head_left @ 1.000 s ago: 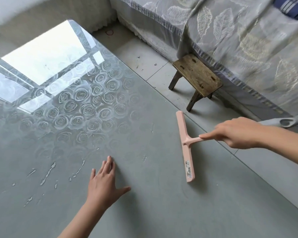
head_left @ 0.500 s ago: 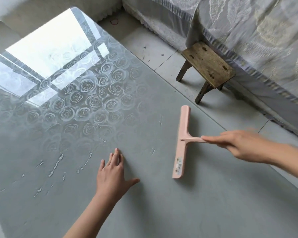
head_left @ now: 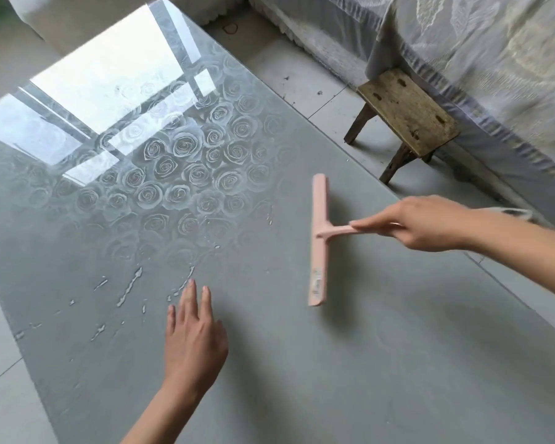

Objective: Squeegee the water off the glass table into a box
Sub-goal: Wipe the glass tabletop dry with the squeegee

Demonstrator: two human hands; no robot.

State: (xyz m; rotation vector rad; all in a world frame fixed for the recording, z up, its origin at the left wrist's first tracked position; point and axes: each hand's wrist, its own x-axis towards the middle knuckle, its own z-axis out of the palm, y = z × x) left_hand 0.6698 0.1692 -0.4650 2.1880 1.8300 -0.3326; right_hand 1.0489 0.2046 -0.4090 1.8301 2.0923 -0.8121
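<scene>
squeegee (head_left: 319, 241) is pale pink, with a small white label near one end. glass table (head_left: 334, 363) is grey-green, printed with roses. stool (head_left: 407, 121) is worn brown wood, sofa cover (head_left: 481, 59) grey with pale leaf print.

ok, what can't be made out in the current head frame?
- Box: nowhere in the head view; beyond the frame edges, if present.
- Pink plastic squeegee: handle end hidden inside the right hand.
- Its blade against the grey rose-patterned glass table: underside faces away; contact unclear.
- Its label: too small.
- White object: mostly behind the right forearm.
</scene>
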